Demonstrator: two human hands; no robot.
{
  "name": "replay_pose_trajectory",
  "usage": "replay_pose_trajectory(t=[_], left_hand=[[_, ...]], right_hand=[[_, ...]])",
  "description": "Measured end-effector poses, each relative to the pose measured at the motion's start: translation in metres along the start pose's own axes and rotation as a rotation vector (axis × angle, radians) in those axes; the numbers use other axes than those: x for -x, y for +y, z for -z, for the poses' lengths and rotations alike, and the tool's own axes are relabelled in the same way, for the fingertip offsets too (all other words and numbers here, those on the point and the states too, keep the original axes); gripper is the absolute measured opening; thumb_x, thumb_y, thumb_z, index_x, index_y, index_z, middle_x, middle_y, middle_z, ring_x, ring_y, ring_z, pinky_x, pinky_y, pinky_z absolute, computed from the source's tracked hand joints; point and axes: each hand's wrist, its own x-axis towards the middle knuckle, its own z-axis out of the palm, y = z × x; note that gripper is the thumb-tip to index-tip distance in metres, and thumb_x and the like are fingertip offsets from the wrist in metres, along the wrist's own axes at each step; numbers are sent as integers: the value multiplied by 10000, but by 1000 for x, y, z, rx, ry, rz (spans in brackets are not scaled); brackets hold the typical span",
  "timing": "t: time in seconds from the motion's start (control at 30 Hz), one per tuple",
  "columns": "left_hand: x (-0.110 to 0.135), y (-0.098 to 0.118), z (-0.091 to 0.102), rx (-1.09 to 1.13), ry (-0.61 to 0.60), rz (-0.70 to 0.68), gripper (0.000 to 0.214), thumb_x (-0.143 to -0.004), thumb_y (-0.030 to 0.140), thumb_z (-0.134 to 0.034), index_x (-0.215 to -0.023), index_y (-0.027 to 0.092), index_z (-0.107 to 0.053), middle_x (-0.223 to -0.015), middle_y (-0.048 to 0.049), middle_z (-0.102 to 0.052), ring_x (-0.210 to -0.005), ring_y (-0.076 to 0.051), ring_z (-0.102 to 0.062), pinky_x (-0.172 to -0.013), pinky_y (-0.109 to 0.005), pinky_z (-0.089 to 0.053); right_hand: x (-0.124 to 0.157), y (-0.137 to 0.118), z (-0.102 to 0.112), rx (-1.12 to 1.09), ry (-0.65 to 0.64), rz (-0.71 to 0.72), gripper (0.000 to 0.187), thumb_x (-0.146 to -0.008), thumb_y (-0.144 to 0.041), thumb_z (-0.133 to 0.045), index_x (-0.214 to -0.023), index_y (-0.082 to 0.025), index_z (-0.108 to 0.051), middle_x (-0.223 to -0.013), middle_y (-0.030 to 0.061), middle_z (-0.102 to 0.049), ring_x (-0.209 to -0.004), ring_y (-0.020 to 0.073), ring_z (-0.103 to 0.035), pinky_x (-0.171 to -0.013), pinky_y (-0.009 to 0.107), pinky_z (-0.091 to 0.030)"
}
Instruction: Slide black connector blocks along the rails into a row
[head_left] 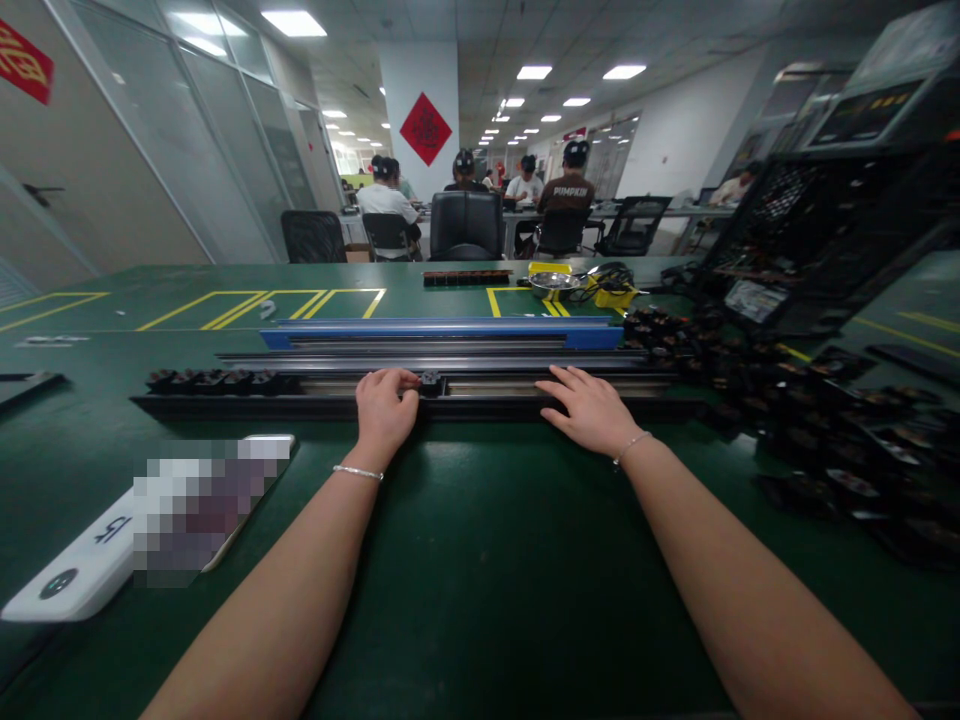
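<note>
Nearest the camera, two bare forearms reach forward over a green table (480, 560). A white device (75, 575) lies flat at the near left, partly blurred.

Past the wrists, both hands rest on a long black rail (480, 406) whose long axis runs left to right across the table, square to the arms. The left hand (384, 408) has its fingers curled over the rail's near edge. A small black piece (429, 381) sits in the rail's channel just to the right of those fingertips, touching them or very nearly so; whether they pinch it or only press against it cannot be told. The right hand (592, 410) lies flat and spread on the rail, fingers pointing left and holding nothing. It is well apart from the piece, so the left hand is much the nearer of the two.

Further left in the same channel stands a row of black pieces (210, 380), set close together. Behind the black rail lie a silver rail (450, 360) and then a blue rail (442, 328), both parallel to it. A heap of black parts (787, 420) spreads over the table to the right, with a black crate (817, 240) beyond it.

Farther back a metal bowl (553, 282) stands on the table, and at the far side are chairs (466, 225) and seated people (568, 190).
</note>
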Motion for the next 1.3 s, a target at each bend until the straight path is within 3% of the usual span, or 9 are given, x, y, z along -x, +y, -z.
replay_pose_trajectory(t=[1.3], left_hand=[[4,19,1,8,-164,-118,261,-699,166,-482,-894,233,-642,-931,-28,-711,-1008,-241,-590,-1044,-440,-340]], right_hand=[[1,-1,-1,-10,27,3,476,-888,-460,-431,-1318,-287,-536,-1492,58,-374,-1357,291,-317,-1053,495,-316]])
